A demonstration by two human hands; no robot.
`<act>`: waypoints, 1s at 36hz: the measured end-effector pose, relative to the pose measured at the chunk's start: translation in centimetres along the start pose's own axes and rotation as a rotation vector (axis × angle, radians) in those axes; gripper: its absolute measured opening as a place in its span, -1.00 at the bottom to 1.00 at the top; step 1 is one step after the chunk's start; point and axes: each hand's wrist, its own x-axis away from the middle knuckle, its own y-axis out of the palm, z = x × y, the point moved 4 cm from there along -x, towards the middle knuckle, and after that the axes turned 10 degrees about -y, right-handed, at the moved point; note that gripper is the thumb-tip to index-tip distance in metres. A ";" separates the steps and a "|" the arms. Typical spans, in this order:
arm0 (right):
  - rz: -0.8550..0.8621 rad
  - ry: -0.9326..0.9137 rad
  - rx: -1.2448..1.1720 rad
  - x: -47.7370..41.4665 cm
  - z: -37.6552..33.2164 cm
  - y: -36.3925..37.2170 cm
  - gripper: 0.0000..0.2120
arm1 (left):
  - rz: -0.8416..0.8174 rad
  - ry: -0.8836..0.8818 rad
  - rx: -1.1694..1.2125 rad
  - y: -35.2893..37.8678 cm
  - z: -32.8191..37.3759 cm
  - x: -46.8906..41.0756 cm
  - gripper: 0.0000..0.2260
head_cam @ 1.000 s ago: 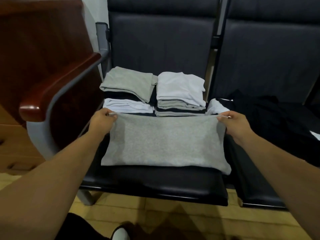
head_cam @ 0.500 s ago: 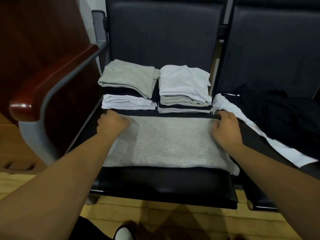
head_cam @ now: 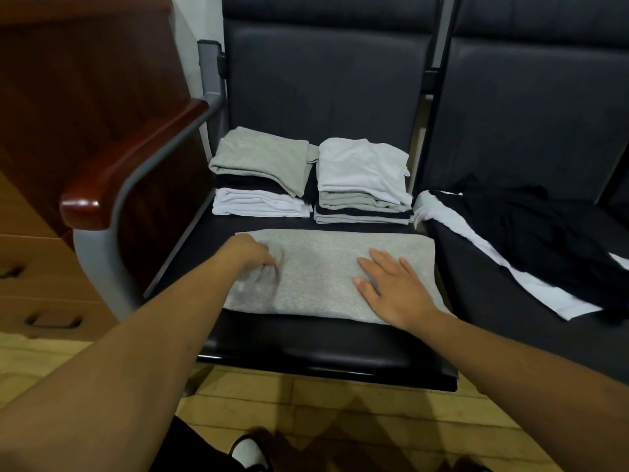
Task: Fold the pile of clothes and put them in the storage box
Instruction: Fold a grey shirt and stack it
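A folded grey garment (head_cam: 323,267) lies flat at the front of the black chair seat (head_cam: 323,349). My left hand (head_cam: 250,255) rests on the garment's left part, its fingers blurred and bent down onto the cloth. On the right part my right hand (head_cam: 391,287) presses flat with its fingers spread. Behind the garment stand two stacks of folded clothes, a left stack (head_cam: 262,178) topped with grey and a right stack (head_cam: 360,175) topped with white. Unfolded black and white clothes (head_cam: 527,240) are heaped on the neighbouring seat to the right. No storage box is in view.
A wooden armrest (head_cam: 136,161) on a grey metal frame borders the seat on the left. Beyond it stands a dark wooden cabinet (head_cam: 68,80) with lighter drawers (head_cam: 41,284) below. The padded chair backs (head_cam: 323,80) close off the rear. Tiled floor (head_cam: 340,420) lies below.
Both hands let go of the garment's far corners after laying the fold down. They came back onto its top surface, the right hand now flat with spread fingers.
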 end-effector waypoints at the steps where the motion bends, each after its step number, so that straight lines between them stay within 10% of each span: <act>1: -0.003 -0.004 0.003 0.0 -0.1 0.1 -0.44 | 0.012 0.019 0.016 -0.2 -0.1 0.2 -0.62; 16: 0.037 -0.116 -0.202 -1.7 -6.2 1.5 -0.46 | 0.050 0.282 0.428 -3.4 0.4 4.0 -0.87; 27: 0.312 0.419 -1.791 -1.2 -0.6 -1.2 -0.47 | 0.084 0.619 0.036 2.6 9.4 8.0 -0.83; 32: 0.206 0.624 -1.663 -0.2 2.1 -1.0 -0.30 | -0.454 0.466 0.314 5.9 10.0 9.3 -0.69; 36: 0.153 0.615 -1.309 0.0 2.1 -1.8 -0.58 | -0.366 0.397 0.340 4.7 9.1 7.7 -0.72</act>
